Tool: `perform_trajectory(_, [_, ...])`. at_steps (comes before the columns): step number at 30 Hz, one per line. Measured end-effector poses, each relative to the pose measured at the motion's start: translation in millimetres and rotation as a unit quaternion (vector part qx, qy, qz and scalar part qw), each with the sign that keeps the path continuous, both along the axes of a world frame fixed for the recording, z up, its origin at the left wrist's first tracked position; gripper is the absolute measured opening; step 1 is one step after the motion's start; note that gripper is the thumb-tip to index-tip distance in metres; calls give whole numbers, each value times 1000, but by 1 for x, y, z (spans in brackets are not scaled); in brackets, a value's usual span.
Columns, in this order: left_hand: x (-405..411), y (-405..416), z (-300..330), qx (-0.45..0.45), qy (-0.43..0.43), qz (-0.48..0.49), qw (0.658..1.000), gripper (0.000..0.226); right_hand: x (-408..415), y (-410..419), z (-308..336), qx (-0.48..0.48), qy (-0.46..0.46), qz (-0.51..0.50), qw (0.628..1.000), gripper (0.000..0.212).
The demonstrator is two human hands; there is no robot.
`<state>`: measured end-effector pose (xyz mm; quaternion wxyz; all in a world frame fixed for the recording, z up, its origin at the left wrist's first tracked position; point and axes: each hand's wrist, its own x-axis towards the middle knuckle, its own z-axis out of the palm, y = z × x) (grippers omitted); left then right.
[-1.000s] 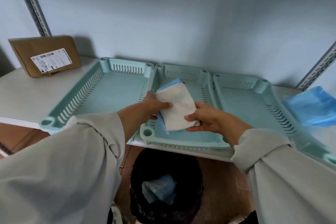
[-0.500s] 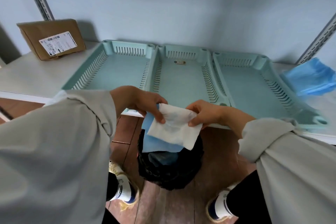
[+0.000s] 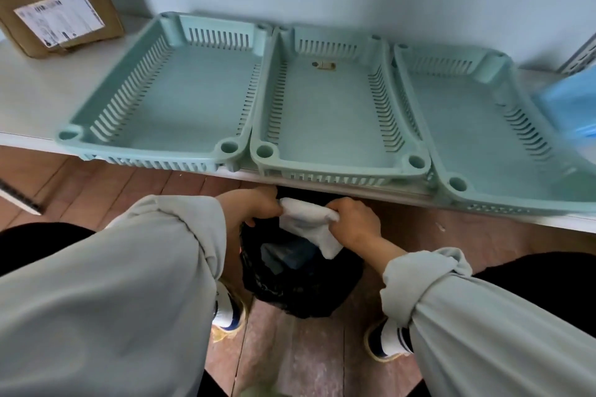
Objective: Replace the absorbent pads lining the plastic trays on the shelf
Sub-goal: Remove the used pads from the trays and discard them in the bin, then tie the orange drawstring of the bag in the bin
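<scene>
Both hands pinch the used white pad [image 3: 309,224] right over the black bin [image 3: 300,280]: left hand [image 3: 258,206] and right hand [image 3: 354,222] grip opposite ends, pad stretched sideways between them, bin straight below

Low in the centre of the frame, the left hand [image 3: 254,206] and right hand [image 3: 353,222] grip a crumpled white pad [image 3: 306,222] over a black bin [image 3: 300,271]. Above, three pale green trays [image 3: 322,106] sit side by side on the shelf [image 3: 32,97].
</scene>
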<state>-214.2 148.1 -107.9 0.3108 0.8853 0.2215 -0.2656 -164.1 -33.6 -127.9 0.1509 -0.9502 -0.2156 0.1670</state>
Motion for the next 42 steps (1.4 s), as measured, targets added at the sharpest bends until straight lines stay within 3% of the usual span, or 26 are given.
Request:
perform_trajectory(13, [19, 15, -67, -1, 32, -23, 999, 45, 12, 37, -63, -94, 34, 11, 995, 29])
perform_trajectory(19, [20, 13, -80, -12, 38, -13, 999, 43, 16, 38, -79, -63, 186, 14, 980, 45])
perform_trajectory(23, [15, 11, -79, -6, -11, 17, 1000, 49, 16, 31, -83, -61, 197, 11, 979, 43])
perform_trajectory(27, [3, 15, -77, 55, -124, 47, 990, 45, 14, 25, -80, -72, 242, 26, 967, 32])
perform_trajectory(29, [-2, 16, -75, 122, -171, 65, 975, 47, 8, 22, -75, -76, 206, 35, 975, 32])
perform_trajectory(31, [-4, 13, -71, 151, -175, 93, 969, 54, 4, 16, -66, -78, 61, 43, 994, 35])
perform_trajectory(33, [-5, 14, -70, 118, -124, 129, 977, 62, 2, 7, -58, -72, -87, 37, 993, 42])
perform_trajectory(34, [-5, 15, -72, 91, -96, 140, 981, 63, 2, 2, -54, -69, -114, 13, 991, 49])
perform_trajectory(35, [-6, 18, -75, 67, -76, 141, 985, 61, 2, -3, -50, -71, -100, -23, 992, 58])
perform_trajectory(37, [-7, 24, -82, 45, -64, 139, 987, 51, 3, -12, -42, -59, 20, -116, 991, 68])
perform_trajectory(39, [-6, 25, -82, 45, -69, 138, 987, 41, 7, -24, -40, -41, 117, -185, 975, 56])
perform_trajectory(42, [-7, 19, -74, 50, -77, 133, 987, 37, 8, -38, -40, -30, 153, -218, 963, 40])
